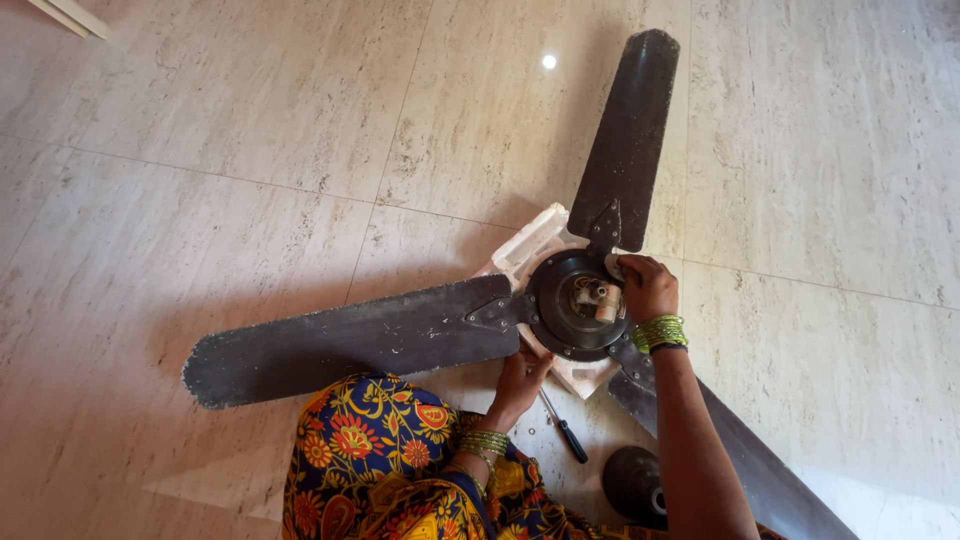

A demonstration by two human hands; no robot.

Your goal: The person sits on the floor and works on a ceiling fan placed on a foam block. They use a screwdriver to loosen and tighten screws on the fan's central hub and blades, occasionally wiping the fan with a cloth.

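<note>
Your right hand [648, 287] is curled closed over a small white cloth [612, 268], pressing it on the far rim of the ceiling fan's dark motor housing [560, 320]. Your left hand [522, 378] lies half open, fingers against the housing's near edge, gripping nothing. The fan [400, 335] lies flat mid-floor on a white foam block [530, 250]. A screwdriver [565, 428] and a dark canopy cup [632, 482] sit near your lap.

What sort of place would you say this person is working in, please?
Probably a room in a home: a polished marble-tiled floor, with a dusty ceiling fan and a screwdriver laid on it.
</note>
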